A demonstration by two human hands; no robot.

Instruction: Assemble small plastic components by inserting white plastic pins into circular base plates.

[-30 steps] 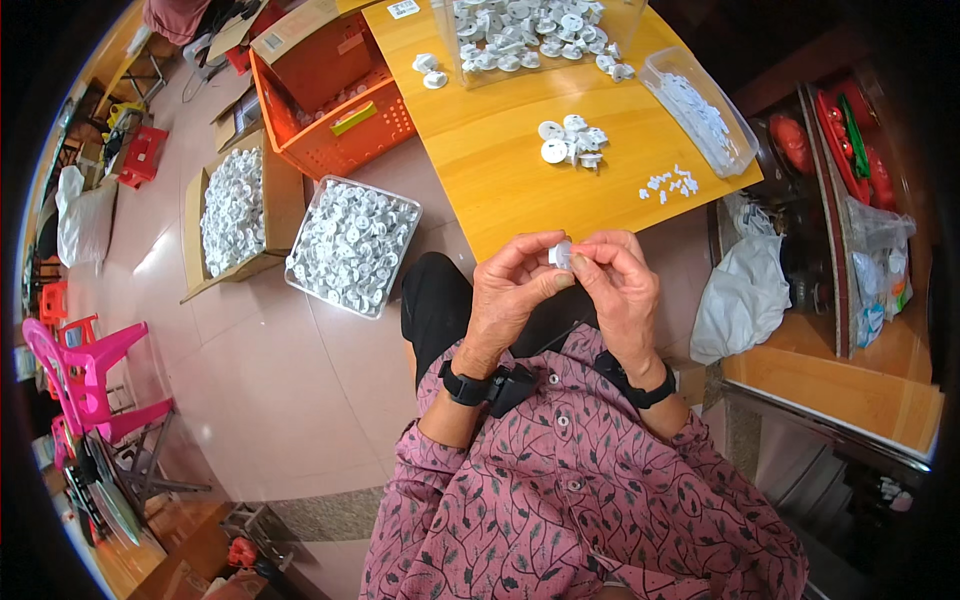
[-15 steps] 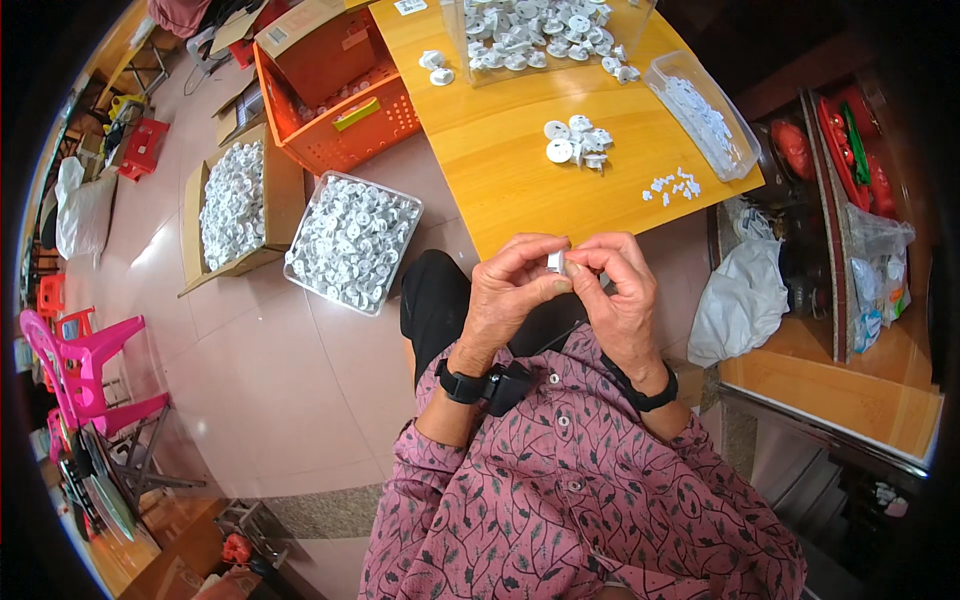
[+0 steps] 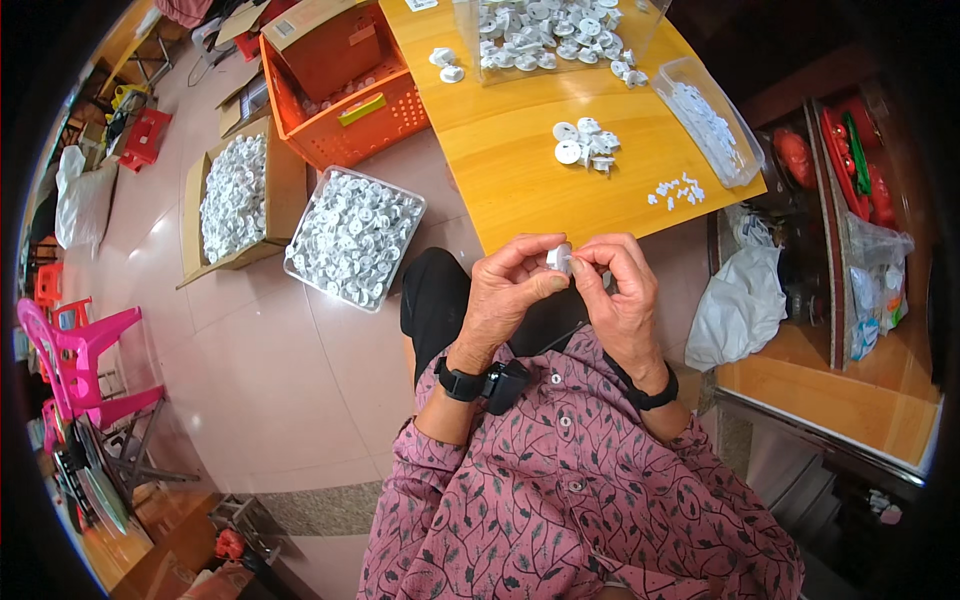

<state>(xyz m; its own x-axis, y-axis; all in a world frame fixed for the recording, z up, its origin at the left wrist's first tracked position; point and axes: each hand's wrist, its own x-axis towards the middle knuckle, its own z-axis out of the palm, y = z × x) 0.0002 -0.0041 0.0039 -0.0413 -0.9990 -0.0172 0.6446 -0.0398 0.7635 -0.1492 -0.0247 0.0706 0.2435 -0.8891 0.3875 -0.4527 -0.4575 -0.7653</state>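
Note:
Between my two hands, just off the near edge of the yellow table (image 3: 500, 195), is a small white plastic part (image 3: 558, 259). My left hand (image 3: 510, 282) grips it between thumb and fingers. My right hand (image 3: 618, 285) is pinched at the part's right side; whether a tiny piece sits in those fingertips is too small to tell. Beyond my hands, a little group of white round plastic parts (image 3: 586, 143) lies on the table. To its right are several tiny white pieces (image 3: 677, 190), near a clear tray (image 3: 745, 175) of similar small pieces.
A clear bin (image 3: 560, 72) of white parts stands at the table's far side. On the floor to the left are a full square tub (image 3: 352, 240), a cardboard box (image 3: 195, 225) of parts and an orange crate (image 3: 370, 135). Shelving (image 3: 835, 250) with bags is at right.
My fingers have shifted slightly around the white part, and more of it shows now. My right fingertips have moved a little to the right. The view has tilted slightly.

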